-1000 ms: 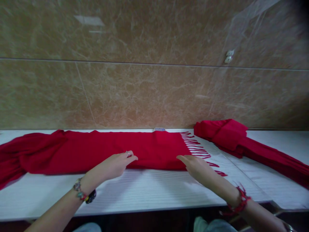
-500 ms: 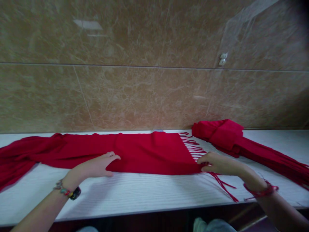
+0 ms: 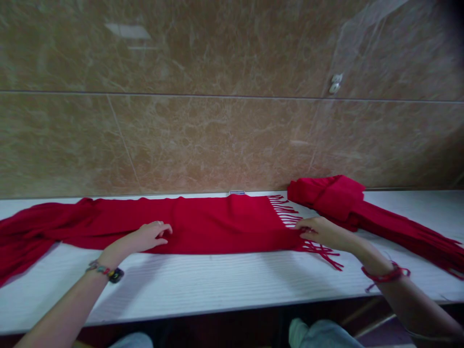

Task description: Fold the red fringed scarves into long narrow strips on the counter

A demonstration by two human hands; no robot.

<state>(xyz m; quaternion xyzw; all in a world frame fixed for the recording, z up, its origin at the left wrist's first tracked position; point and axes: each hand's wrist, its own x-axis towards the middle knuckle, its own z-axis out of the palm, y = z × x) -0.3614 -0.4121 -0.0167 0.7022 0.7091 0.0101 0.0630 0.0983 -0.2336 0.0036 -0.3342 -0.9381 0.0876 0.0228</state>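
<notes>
A long red scarf (image 3: 206, 217) lies lengthwise on the white tabletop, with a fringe (image 3: 286, 212) at its right end. My right hand (image 3: 321, 231) pinches the scarf's near corner at that fringe, and a strip of cloth is raised or folded there. Loose fringe strands (image 3: 328, 255) hang out below the fingers. At the scarf's near side, left of the middle, my left hand (image 3: 148, 237) has its thumb and fingers curled toward each other on the cloth. The exact grip of its fingertips is partly hidden. Leftward, the scarf is bunched and leaves the view.
A second red scarf (image 3: 326, 195), folded into a bundle with a long tail, lies at the right by the wall. A small pale object (image 3: 237, 193) shows at the tabletop's back edge. The brown marbled wall (image 3: 203, 145) rises behind the white tabletop (image 3: 203, 290).
My right hand has moved the scarf's near corner slightly away from me. My left hand has shifted back and left, its thumb and fingers drawing closer together. The view has tilted slightly.
</notes>
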